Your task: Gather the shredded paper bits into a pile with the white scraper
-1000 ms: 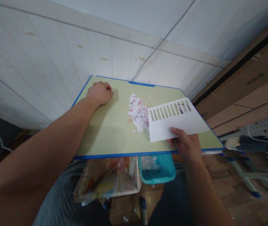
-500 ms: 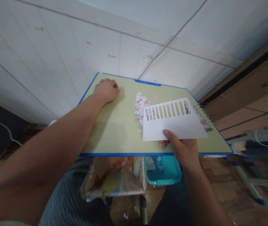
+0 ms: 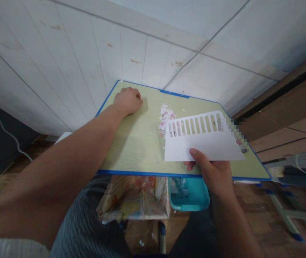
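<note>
Firmly, the right hand (image 3: 214, 173) is clamped on a white slotted card (image 3: 204, 143), thumb on top and fingers underneath, above the near right part of the bench (image 3: 137, 143). A row of long slots runs along the card's far edge; scraps show through those on the left, the bench's pale green top through others. Just beyond the card's left end lies a heap of torn paper scraps (image 3: 166, 114), white with pink-red marks, partly hidden behind the card. The left hand (image 3: 128, 100) rests at the far left of the bench, fingers curled under; I cannot tell whether they are fully closed or hold anything.

At the bench's right side, a pixelated patch (image 3: 243, 136) blots out whatever lies there. Farther right stand brown cardboard boxes (image 3: 290, 111), bearing a dark mark too blurred to read. Below the near edge, a teal plastic basket (image 3: 189, 207) contains more scraps, its far part covered by the bench. Just left of it hangs a patterned cloth (image 3: 134, 211) with orange and yellow shapes. On the far side, a white panelled wall (image 3: 94, 71) carries a grey cable (image 3: 223, 28) slanting up to the right.
</note>
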The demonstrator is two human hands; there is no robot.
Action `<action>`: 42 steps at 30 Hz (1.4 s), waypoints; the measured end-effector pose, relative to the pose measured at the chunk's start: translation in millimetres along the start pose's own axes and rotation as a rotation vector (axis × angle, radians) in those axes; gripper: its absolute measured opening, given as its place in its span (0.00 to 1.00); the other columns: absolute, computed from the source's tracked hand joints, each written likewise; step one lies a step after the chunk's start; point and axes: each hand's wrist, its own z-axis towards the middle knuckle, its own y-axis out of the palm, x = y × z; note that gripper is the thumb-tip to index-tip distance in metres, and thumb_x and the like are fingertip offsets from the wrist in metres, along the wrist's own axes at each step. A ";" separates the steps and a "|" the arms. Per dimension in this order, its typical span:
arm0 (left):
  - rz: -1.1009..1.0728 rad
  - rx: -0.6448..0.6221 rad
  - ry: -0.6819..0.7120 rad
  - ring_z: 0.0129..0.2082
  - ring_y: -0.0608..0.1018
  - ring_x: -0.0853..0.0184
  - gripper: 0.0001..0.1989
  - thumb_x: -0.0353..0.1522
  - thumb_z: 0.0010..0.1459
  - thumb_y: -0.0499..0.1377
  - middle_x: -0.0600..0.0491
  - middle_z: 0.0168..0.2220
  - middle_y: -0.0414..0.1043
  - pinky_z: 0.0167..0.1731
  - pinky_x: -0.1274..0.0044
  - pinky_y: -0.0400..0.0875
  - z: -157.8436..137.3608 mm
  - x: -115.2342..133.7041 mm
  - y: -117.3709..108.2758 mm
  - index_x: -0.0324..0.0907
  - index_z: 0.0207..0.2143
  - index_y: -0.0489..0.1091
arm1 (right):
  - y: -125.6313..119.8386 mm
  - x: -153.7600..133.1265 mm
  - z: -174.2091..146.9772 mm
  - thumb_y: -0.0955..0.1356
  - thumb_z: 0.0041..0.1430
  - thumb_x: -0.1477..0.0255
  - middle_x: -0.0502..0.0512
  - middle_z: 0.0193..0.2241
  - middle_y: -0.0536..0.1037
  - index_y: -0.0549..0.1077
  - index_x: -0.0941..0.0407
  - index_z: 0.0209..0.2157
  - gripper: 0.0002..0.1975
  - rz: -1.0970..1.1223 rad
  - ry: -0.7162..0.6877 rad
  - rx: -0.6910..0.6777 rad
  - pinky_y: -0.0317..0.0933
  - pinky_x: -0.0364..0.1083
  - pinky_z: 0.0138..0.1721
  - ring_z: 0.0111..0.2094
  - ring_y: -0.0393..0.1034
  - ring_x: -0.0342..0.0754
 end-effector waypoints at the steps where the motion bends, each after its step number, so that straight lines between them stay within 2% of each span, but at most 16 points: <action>1: 0.000 0.000 -0.001 0.72 0.75 0.42 0.20 0.38 0.72 0.64 0.40 0.66 0.82 0.73 0.54 0.74 0.1 0.1 0.2 0.48 0.61 0.86 | 2.3 -1.0 0.7 0.82 0.70 0.59 0.52 0.21 0.83 0.82 0.51 0.25 0.20 0.009 -0.004 0.000 0.77 0.48 0.25 0.19 0.78 0.50; 7: 0.000 0.003 -0.002 0.72 0.75 0.40 0.21 0.40 0.72 0.65 0.40 0.67 0.81 0.74 0.53 0.72 0.5 -0.2 1.8 0.49 0.64 0.85 | 14.4 1.7 2.0 0.81 0.70 0.58 0.54 0.21 0.84 0.82 0.52 0.25 0.21 0.037 -0.003 -0.073 0.78 0.47 0.25 0.20 0.80 0.51; 14: 0.033 -0.022 -0.016 0.74 0.74 0.40 0.22 0.40 0.73 0.65 0.41 0.70 0.79 0.75 0.54 0.71 0.8 2.1 0.6 0.48 0.65 0.84 | 7.5 2.0 0.6 0.81 0.72 0.55 0.53 0.20 0.82 0.82 0.51 0.27 0.22 0.086 0.054 -0.200 0.77 0.49 0.25 0.20 0.78 0.52; 21: 0.000 -0.002 -0.005 0.73 0.75 0.42 0.21 0.38 0.74 0.62 0.39 0.68 0.80 0.74 0.53 0.72 -0.9 1.7 0.1 0.46 0.63 0.85 | 8.0 8.8 2.2 0.82 0.69 0.55 0.53 0.19 0.81 0.81 0.52 0.25 0.23 0.077 0.062 -0.094 0.76 0.49 0.24 0.19 0.77 0.52; 25: -0.011 0.000 -0.004 0.72 0.76 0.43 0.21 0.37 0.73 0.64 0.40 0.67 0.81 0.74 0.54 0.73 0.1 0.3 1.5 0.46 0.63 0.85 | 9.4 20.5 12.5 0.83 0.65 0.55 0.54 0.24 0.85 0.81 0.53 0.33 0.19 0.165 0.101 0.167 0.73 0.47 0.21 0.19 0.76 0.50; 27: -0.006 0.000 -0.003 0.72 0.76 0.43 0.21 0.37 0.73 0.63 0.40 0.67 0.81 0.74 0.54 0.73 0.4 0.1 1.6 0.46 0.63 0.85 | 11.6 21.8 17.9 0.84 0.64 0.54 0.56 0.26 0.87 0.82 0.54 0.36 0.19 0.168 0.092 0.243 0.72 0.47 0.20 0.19 0.77 0.50; 35: 0.006 -0.023 -0.024 0.74 0.74 0.43 0.22 0.38 0.74 0.63 0.40 0.71 0.78 0.75 0.56 0.71 -0.7 2.5 0.5 0.46 0.65 0.84 | 17.5 15.6 17.4 0.81 0.69 0.55 0.57 0.26 0.88 0.84 0.54 0.31 0.19 -0.004 0.065 0.127 0.76 0.48 0.26 0.20 0.78 0.50; 40: -0.001 -0.002 -0.009 0.72 0.76 0.44 0.21 0.38 0.72 0.64 0.40 0.67 0.81 0.74 0.55 0.73 0.0 1.2 1.9 0.47 0.64 0.85 | 17.4 14.0 10.3 0.80 0.72 0.53 0.56 0.25 0.87 0.81 0.51 0.23 0.25 -0.103 0.008 0.021 0.82 0.52 0.41 0.28 0.84 0.54; 42: -0.012 0.004 -0.004 0.72 0.76 0.43 0.21 0.38 0.72 0.64 0.40 0.66 0.82 0.74 0.54 0.73 0.2 0.4 2.5 0.48 0.63 0.86 | 18.7 12.1 7.9 0.80 0.72 0.53 0.55 0.24 0.86 0.80 0.50 0.22 0.26 -0.090 -0.022 -0.015 0.82 0.54 0.44 0.30 0.85 0.55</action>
